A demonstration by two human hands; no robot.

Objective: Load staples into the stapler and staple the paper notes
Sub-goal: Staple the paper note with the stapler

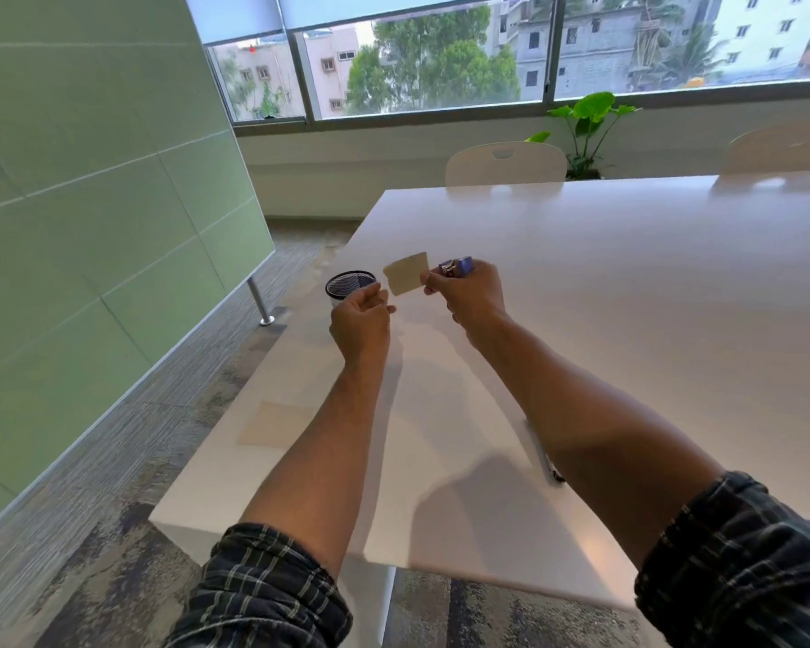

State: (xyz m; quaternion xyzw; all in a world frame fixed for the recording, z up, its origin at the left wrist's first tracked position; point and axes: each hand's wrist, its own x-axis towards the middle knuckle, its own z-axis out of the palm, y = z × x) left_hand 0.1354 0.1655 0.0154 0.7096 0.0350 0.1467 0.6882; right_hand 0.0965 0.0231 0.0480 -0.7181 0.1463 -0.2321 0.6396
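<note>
A white table (581,282) is seen; beyond it stand two white chairs (506,163), a potted plant (585,128) and a wide window (440,63). Left of it are a green wall (90,180) and grey carpet (113,460).

Office meeting room: long table (627,273), chairs (506,163).
</note>
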